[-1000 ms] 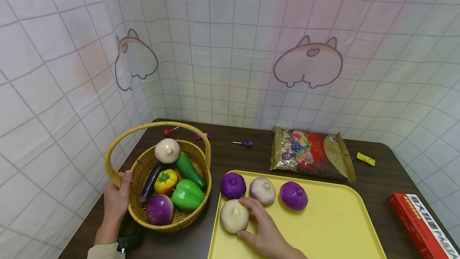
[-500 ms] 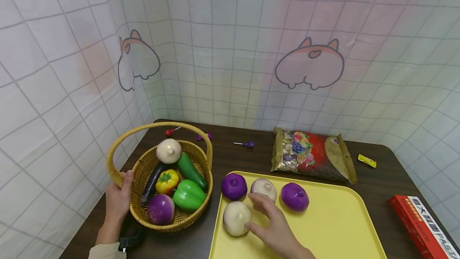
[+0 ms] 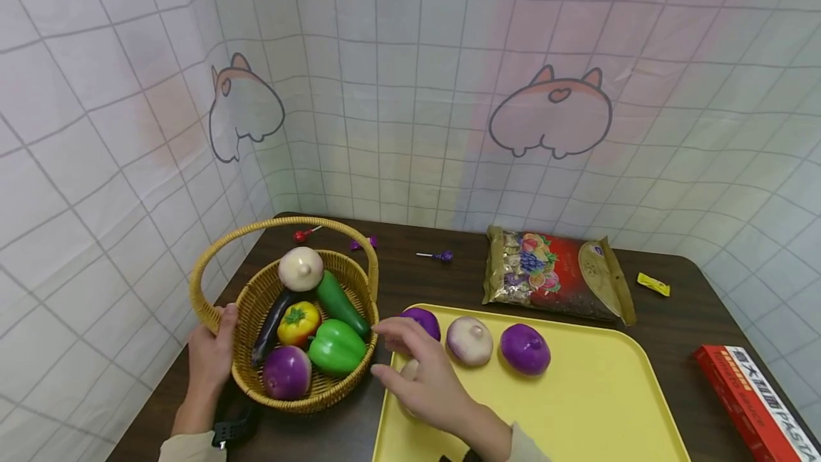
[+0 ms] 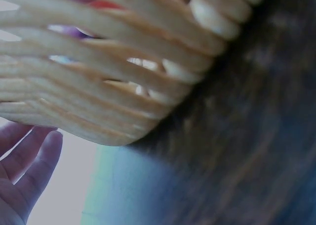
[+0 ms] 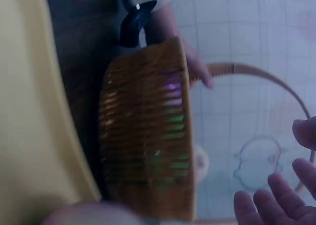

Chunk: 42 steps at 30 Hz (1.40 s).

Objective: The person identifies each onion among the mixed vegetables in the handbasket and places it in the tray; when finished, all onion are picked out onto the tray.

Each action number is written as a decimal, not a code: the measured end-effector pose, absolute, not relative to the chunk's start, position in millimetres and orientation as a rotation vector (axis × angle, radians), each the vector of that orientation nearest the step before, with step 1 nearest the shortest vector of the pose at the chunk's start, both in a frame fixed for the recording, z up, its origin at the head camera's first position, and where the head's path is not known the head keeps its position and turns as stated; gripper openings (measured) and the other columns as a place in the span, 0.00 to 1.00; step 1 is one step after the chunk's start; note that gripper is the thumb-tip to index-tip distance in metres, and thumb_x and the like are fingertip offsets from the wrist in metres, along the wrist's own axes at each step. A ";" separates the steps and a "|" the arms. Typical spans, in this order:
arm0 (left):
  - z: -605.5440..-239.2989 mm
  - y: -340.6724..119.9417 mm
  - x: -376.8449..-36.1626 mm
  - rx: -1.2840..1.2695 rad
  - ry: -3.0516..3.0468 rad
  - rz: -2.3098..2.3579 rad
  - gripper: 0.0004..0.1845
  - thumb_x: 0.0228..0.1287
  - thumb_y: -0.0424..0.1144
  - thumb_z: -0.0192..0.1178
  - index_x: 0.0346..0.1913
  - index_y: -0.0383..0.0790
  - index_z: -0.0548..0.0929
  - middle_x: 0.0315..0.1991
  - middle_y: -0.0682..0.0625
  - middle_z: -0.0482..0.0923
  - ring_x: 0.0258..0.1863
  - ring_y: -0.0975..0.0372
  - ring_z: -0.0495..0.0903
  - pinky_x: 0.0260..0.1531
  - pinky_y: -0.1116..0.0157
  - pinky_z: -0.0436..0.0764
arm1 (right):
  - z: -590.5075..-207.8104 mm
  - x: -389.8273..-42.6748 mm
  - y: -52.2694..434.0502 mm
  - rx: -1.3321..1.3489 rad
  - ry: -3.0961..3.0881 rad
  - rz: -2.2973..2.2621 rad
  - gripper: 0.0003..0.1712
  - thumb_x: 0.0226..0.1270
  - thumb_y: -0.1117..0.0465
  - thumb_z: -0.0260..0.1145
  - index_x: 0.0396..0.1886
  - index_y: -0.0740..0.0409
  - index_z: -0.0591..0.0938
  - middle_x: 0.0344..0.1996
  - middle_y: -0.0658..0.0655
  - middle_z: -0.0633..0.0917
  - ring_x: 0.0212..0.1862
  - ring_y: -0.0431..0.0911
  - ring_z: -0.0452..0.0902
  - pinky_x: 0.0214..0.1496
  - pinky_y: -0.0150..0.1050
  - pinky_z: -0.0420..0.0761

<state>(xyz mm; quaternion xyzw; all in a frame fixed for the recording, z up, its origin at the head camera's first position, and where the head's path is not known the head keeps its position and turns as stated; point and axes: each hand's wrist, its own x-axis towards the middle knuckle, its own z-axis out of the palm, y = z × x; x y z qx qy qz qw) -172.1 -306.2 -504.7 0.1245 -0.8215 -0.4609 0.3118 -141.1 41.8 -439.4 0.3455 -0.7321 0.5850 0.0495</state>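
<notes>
My left hand [image 3: 208, 355] grips the wicker basket [image 3: 321, 399] at its left side, where the arched handle meets the rim. Inside lie a dark eggplant [image 3: 272, 326], a green cucumber [image 3: 343, 305], a green bell pepper [image 3: 336, 348], a small yellow-red pepper [image 3: 298, 324], a purple turnip-like vegetable [image 3: 286, 373] and a whitish one [image 3: 301, 269]. My right hand [image 3: 426, 380] is empty, its fingers spread and loosely bent, over the yellow tray's [image 3: 596, 398] left edge, fingertips near the basket's right rim. It partly hides a whitish round vegetable [image 3: 409, 369] and a purple one [image 3: 425, 319].
Farther right on the tray are a white-and-purple round vegetable [image 3: 470, 342] and a purple one [image 3: 525, 350]. Behind it lie a candy bag [image 3: 558, 273], a purple lollipop [image 3: 442, 256] and a yellow-wrapped sweet [image 3: 653, 284]. A red pasta box [image 3: 757, 401] is at right.
My right hand has let go of the whitish round vegetable on the tray, drawn back, then moved left over it toward the basket. The left hand stays at the basket.
</notes>
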 end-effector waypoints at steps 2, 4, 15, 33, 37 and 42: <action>-505.1 -306.4 -172.1 0.329 -2.156 -1.229 0.19 0.74 0.46 0.53 0.25 0.38 0.74 0.16 0.54 0.63 0.16 0.65 0.64 0.19 0.69 0.63 | -429.6 -145.9 25.7 1.073 -2.297 1.797 0.26 0.63 0.62 0.70 0.61 0.49 0.74 0.58 0.50 0.75 0.58 0.44 0.73 0.57 0.42 0.77; -505.6 -305.9 -172.1 0.326 -2.152 -1.235 0.19 0.73 0.46 0.53 0.25 0.38 0.74 0.15 0.54 0.64 0.16 0.65 0.64 0.19 0.69 0.64 | -421.4 -152.2 10.3 1.093 -2.350 1.807 0.28 0.64 0.60 0.70 0.62 0.47 0.72 0.60 0.48 0.73 0.59 0.43 0.71 0.58 0.43 0.76; -505.1 -302.6 -173.3 0.326 -2.155 -1.244 0.19 0.74 0.45 0.53 0.26 0.36 0.74 0.17 0.55 0.64 0.17 0.67 0.64 0.20 0.70 0.64 | -407.6 -189.4 -56.9 0.609 -2.703 1.904 0.30 0.60 0.47 0.71 0.60 0.50 0.74 0.60 0.53 0.74 0.57 0.50 0.71 0.53 0.46 0.75; -506.0 -308.3 -174.4 0.326 -2.175 -1.202 0.20 0.73 0.47 0.54 0.24 0.40 0.71 0.17 0.52 0.62 0.17 0.64 0.63 0.19 0.69 0.64 | -425.1 -247.0 -116.0 0.331 -2.573 1.904 0.46 0.54 0.48 0.75 0.71 0.53 0.65 0.67 0.60 0.64 0.61 0.55 0.68 0.57 0.52 0.72; -505.3 -308.6 -173.0 0.332 -2.179 -1.215 0.19 0.73 0.47 0.54 0.24 0.40 0.72 0.17 0.52 0.63 0.17 0.64 0.64 0.20 0.69 0.64 | -433.4 -252.7 -122.1 0.310 -2.569 1.885 0.48 0.55 0.49 0.75 0.73 0.48 0.64 0.70 0.56 0.64 0.67 0.55 0.64 0.61 0.54 0.71; -503.6 -308.2 -170.6 0.337 -2.204 -1.201 0.18 0.73 0.47 0.54 0.26 0.40 0.72 0.18 0.51 0.64 0.18 0.64 0.65 0.21 0.68 0.65 | -441.9 -254.4 -125.5 0.343 -2.570 1.898 0.46 0.55 0.49 0.75 0.73 0.46 0.65 0.69 0.54 0.67 0.66 0.53 0.66 0.62 0.50 0.71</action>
